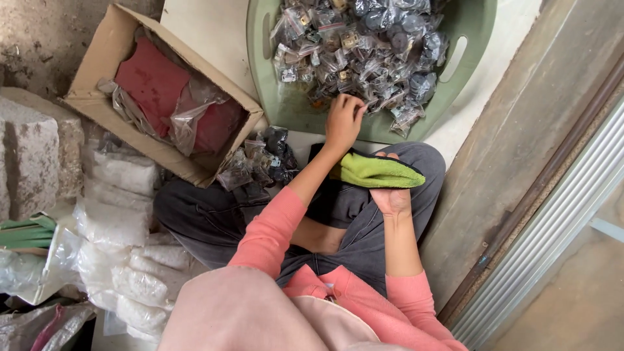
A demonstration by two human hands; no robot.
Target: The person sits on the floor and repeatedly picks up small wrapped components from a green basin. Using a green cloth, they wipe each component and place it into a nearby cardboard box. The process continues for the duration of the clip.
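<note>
Seen from the head camera, a seated person in a pink top reaches the left hand (342, 120) to the near edge of a heap of small clear plastic packets (357, 45) piled in a green tray (468, 39) at twelve o'clock, fingers bunched together on the packets. The right hand (392, 195), at center, is clamped on a green cloth (376, 171) over the knee. At ten o'clock lies an open cardboard box (104, 58) with red sheets; white bags (123, 221) sit at eight o'clock.
</note>
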